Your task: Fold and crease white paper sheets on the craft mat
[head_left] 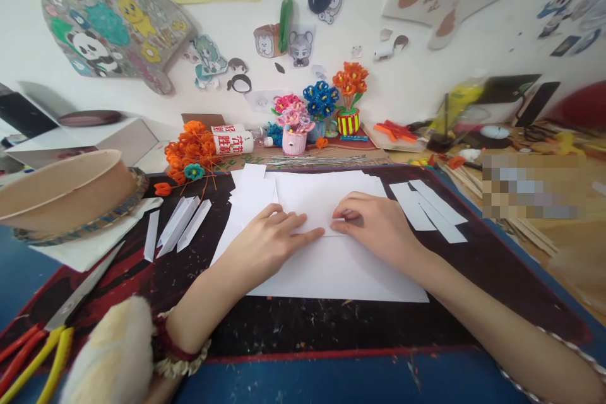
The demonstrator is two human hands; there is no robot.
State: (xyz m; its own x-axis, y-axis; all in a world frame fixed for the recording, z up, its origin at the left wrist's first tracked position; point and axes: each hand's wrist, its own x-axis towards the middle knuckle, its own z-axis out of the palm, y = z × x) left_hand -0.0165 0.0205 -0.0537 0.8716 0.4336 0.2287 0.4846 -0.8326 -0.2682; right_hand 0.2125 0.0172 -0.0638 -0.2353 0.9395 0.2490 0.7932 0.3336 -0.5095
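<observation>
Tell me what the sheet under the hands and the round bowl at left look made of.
The white sheet looks like thin matte paper: it shows a sharp fold line under both hands. The round bowl looks like tan paperboard, dull, with a thin rolled rim; moulded fibre is possible.

A brown paper bowl (66, 192) sits at nine o'clock, with scissors (57, 322) at eight. Cut white strips (177, 227) lie near ten, more strips (433, 211) at two. Orange pipe-cleaner flowers (192, 151) and small flower pots (322, 113) line twelve o'clock.
</observation>
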